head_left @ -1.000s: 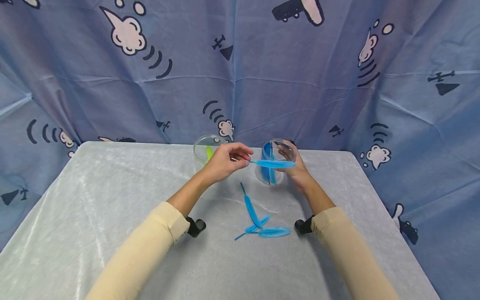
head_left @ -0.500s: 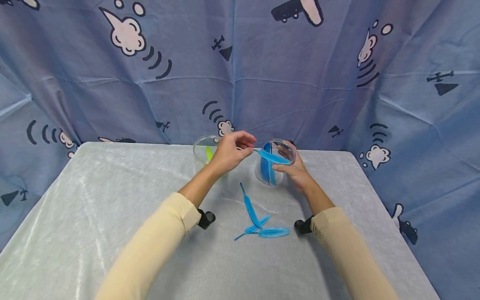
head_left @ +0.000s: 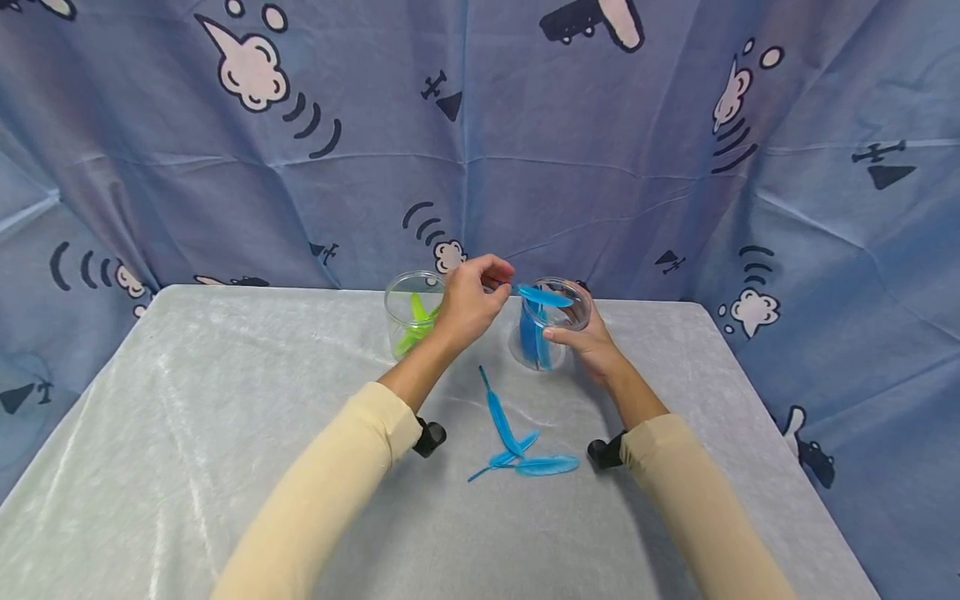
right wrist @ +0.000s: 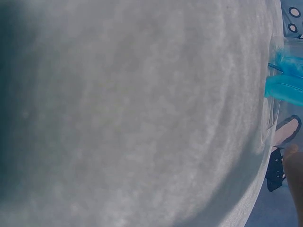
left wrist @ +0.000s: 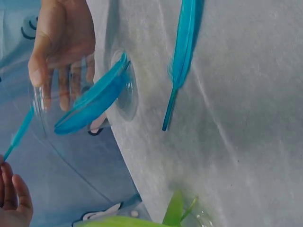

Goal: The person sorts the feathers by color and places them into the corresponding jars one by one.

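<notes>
My left hand (head_left: pixel 472 304) pinches a blue feather (head_left: pixel 546 297) by its quill end. The feather lies roughly level, its vane over the mouth of a clear plastic cup (head_left: pixel 577 320). Around that cup's right side curls my right hand (head_left: pixel 594 340), thumb in front and fingers behind. Blue feathers (head_left: pixel 530 335) stand inside the cup; the left wrist view shows them (left wrist: pixel 94 101) through its wall. On the table below lie three loose blue feathers: one slanting (head_left: pixel 501 421), one pointing right (head_left: pixel 547 465), and one partly covered (head_left: pixel 498 459).
Left of my left hand stands a second clear cup (head_left: pixel 414 276) with lime-green feathers (head_left: pixel 410 337) in it, partly hidden by the hand. A grey cloth covers the table (head_left: pixel 262 417). Behind its far edge hangs a blue patterned curtain (head_left: pixel 375 192).
My left hand has moved right and up, bringing the feather's vane from the cup's front to above its mouth. My right thumb now shows at the cup's front. More green feathers are visible.
</notes>
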Available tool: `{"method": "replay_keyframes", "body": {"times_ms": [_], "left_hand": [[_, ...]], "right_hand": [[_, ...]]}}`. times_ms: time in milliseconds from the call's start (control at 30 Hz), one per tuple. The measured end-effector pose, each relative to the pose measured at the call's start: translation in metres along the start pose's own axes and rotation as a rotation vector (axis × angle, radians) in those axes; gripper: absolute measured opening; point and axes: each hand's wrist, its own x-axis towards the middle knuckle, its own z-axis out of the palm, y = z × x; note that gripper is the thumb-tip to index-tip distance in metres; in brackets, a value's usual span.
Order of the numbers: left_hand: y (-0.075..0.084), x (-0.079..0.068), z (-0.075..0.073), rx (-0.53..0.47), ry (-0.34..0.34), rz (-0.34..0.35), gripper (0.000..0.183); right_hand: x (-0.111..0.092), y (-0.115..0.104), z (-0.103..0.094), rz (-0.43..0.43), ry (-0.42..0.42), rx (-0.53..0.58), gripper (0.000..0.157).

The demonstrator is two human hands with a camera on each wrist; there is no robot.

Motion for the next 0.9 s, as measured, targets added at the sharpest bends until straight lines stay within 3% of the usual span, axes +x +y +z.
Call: {"method": "replay_keyframes", "body": {"times_ms": [267, 567, 900], "left_hand": [[0.001, -0.001, 0.014, 0.072, -0.014, -0.018, 0.012], [-0.001, -0.004, 0.024, -0.013, -0.108, 0.004, 0.013], [-0.004, -0.005, 0.034, -0.048, -0.128, 0.026, 0.015]], "right_hand": [[-0.001, 0.001, 0.001, 0.000, 0.005, 0.004, 0.087], [-0.002, 0.000, 0.000, 0.003, 0.010, -0.046, 0.087], [-0.003, 0.000, 0.001, 0.003, 0.004, -0.041, 0.089]]}}
